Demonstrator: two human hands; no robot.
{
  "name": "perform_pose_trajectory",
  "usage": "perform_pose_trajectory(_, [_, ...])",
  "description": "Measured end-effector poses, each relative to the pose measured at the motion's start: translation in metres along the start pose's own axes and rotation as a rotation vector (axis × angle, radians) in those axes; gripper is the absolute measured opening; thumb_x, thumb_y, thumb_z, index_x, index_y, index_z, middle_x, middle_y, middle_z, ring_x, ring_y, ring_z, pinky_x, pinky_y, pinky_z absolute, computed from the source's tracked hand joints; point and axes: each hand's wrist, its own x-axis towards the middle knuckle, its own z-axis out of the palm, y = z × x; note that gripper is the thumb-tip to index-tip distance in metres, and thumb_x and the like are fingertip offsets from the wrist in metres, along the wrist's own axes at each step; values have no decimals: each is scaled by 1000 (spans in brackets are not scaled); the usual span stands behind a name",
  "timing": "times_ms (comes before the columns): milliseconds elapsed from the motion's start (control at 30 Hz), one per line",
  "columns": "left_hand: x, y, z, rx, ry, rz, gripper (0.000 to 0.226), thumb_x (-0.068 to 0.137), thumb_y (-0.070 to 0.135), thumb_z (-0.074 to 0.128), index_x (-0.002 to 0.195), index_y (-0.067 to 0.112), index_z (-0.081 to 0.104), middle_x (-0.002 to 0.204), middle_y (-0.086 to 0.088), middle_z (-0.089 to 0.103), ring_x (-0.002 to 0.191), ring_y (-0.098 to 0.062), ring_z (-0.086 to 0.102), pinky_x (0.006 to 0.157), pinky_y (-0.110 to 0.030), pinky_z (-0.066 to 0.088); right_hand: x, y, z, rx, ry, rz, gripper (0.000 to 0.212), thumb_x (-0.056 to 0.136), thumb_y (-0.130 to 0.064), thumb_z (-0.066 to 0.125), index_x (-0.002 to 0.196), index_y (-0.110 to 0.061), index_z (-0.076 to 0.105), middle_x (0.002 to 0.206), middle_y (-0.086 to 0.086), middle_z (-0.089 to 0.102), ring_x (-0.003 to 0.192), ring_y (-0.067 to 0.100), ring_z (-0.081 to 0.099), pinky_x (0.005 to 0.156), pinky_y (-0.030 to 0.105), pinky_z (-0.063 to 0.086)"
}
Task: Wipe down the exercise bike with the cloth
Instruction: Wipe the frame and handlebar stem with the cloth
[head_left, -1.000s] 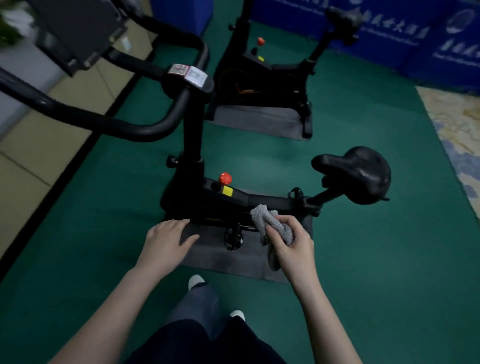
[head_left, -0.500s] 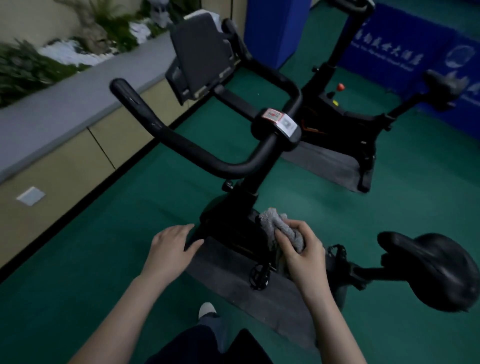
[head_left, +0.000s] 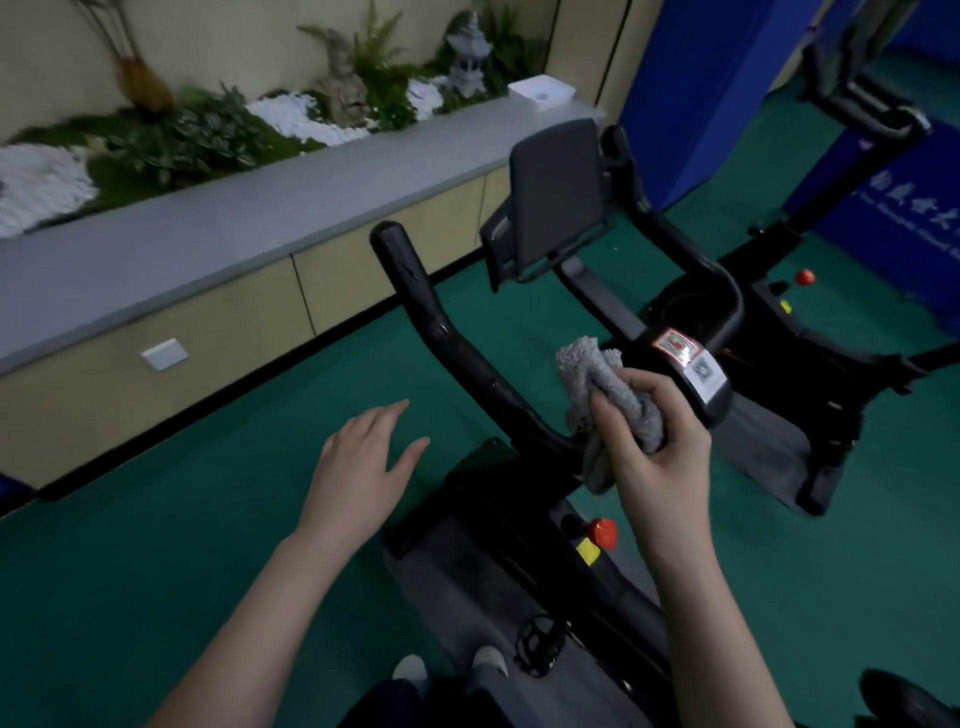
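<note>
Head view, right hand (head_left: 655, 447) fingers clamped on crumpled grey cloth (head_left: 602, 395), left hand (head_left: 363, 467) fingers apart

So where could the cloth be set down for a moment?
Bare grey ledge between the plants and cabinets; open green floor left of the bike. Crowded right, around the second bike.

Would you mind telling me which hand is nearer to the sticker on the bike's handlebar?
Right. The right hand, holding the cloth, is right beside the sticker on the handlebar. The left hand hovers open over the green floor, left of the bar.
</note>
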Motion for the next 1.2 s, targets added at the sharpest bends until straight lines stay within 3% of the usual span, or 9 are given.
perform_pose_trajectory(167, [20,12,-15,-44,103,-42,60,93,51,40,145,21,35,143,1,45,132,-18,38,111,-35,28,34,5,29,-8,-105,-26,12,89,-15,66,94,-26,65,83,-11,66,75,11,62,68,30,50])
perform_pose_trajectory(467, [54,37,-27,-198,251,-175,62,91,57,34,144,25,35,142,4,45,131,-16,39,110,-35,31,89,13,63,45,-363,-132,12,89,-15,65,94,-26,64,84,-17,67,74,2,63,64,17,47])
perform_pose_trajectory(600, [71,45,-29,-359,371,-224,54,93,47,49,142,28,38,129,9,52,119,-4,45,100,-23,34,108,6,87,44,-434,-230,13,89,-11,64,99,-19,65,88,-16,67,79,-2,62,67,10,44])
perform_pose_trajectory(800, [94,59,-34,-701,545,-273,37,86,23,69,121,26,57,103,19,63,92,12,57,84,-5,40,152,-32,134,-9,-488,-500,14,90,-10,62,103,-11,65,97,1,68,91,14,63,75,20,45])
perform_pose_trajectory(933, [100,65,-34,-898,614,-275,32,83,4,69,107,23,58,95,8,66,79,7,60,76,-7,45,186,-55,168,-213,-674,-629,17,88,-10,63,105,-8,66,105,6,69,100,23,62,81,26,42])
perform_pose_trajectory(1033, [100,69,-35,-968,641,-274,34,82,0,69,105,21,59,91,9,64,76,3,60,74,-9,46,201,-63,186,-379,-999,-493,15,88,-12,63,102,-11,67,97,-1,72,93,15,65,75,23,47])
perform_pose_trajectory(1100, [99,70,-35,-999,633,-280,36,82,0,69,106,24,57,92,8,63,79,-5,59,77,-14,47,204,-66,192,-327,-1114,-303,10,87,-10,62,96,-10,67,67,-12,69,63,1,62,55,18,47])
perform_pose_trajectory(1133, [99,70,-36,-1013,626,-280,37,82,0,69,106,25,57,93,8,62,79,-7,59,78,-14,47,204,-66,193,-298,-1113,-232,9,86,-9,62,94,-10,66,61,-10,65,58,2,60,53,20,47])
perform_pose_trajectory(1200, [97,70,-37,-1025,612,-274,38,83,0,68,109,24,56,94,10,62,80,-6,58,78,-13,47,200,-62,196,-237,-1035,-142,6,86,-9,61,90,-10,65,74,5,66,76,22,65,69,38,54])
